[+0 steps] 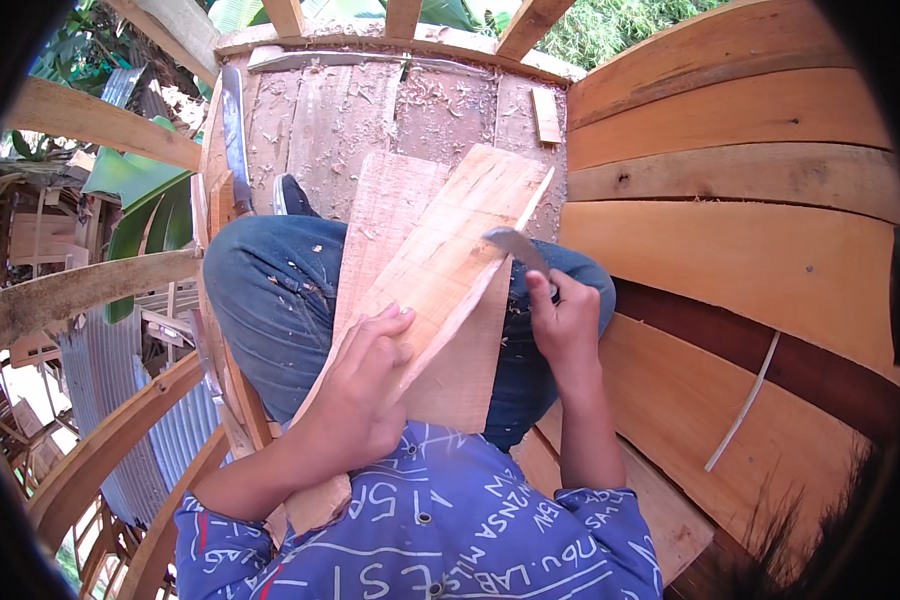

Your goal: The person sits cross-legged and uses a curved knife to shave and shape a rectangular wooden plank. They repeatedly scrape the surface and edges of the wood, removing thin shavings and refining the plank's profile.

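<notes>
A pale wooden board (450, 235) slants across my lap, its near end by my left forearm. My left hand (368, 375) grips it near the lower end, fingertips on its top face. In my right hand (567, 318) is a knife (516, 246) with a short curved blade, my fist closed round its handle. The blade lies at the board's right edge, which looks rough and freshly cut. Beneath it, a wider flat board (388, 205) rests across my thighs. My fingers hide most of the knife's handle.
A long machete (234, 135) leans along the left side of the platform. Another long blade (370, 62) lies at the far edge. Wood shavings (440, 105) litter the floor, with a small wood block (546, 115) at far right. A plank wall (720, 240) stands to the right; wooden rails (100, 275) border the left.
</notes>
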A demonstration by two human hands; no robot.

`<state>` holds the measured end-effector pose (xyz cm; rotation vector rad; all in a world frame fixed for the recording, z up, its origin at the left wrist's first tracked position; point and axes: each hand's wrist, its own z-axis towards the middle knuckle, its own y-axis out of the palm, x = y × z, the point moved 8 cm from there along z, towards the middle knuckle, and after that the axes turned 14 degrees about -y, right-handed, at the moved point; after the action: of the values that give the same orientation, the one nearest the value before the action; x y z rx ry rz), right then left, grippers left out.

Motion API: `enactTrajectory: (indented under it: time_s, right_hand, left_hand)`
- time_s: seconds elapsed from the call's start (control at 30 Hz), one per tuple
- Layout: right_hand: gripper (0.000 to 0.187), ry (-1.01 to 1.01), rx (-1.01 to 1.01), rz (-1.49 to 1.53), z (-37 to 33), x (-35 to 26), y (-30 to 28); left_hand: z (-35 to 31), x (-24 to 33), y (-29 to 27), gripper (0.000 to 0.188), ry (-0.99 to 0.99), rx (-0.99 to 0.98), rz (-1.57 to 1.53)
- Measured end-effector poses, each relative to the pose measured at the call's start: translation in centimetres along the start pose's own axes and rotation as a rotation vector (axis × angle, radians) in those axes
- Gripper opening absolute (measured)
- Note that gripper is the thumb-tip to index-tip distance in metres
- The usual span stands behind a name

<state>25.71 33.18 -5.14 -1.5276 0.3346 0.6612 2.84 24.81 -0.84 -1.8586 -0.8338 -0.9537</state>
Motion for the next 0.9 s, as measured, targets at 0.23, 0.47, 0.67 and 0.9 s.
enactTrajectory:
  time_s: [0.23,0.47,0.67,0.9]
  right_hand:
    - [0.054,-0.046,0.043,0.012,1.1,0.8,0.4]
    - [0.049,-0.064,0.041,-0.018,1.7,1.4,0.7]
    - [0.050,-0.338,0.054,0.077,0.1,-2.8,1.7]
    - [0.051,-0.406,0.069,0.125,0.0,-3.0,2.5]
  left_hand:
    - [0.1,0.1,0.1,0.047,-0.004,-0.004,0.024]
    - [0.1,-0.1,0.0,0.046,0.001,-0.006,-0.021]
    - [-0.4,-0.5,0.0,0.050,0.009,-0.026,-0.043]
    - [0.0,-0.8,-0.6,0.048,-0.027,-0.010,-0.094]
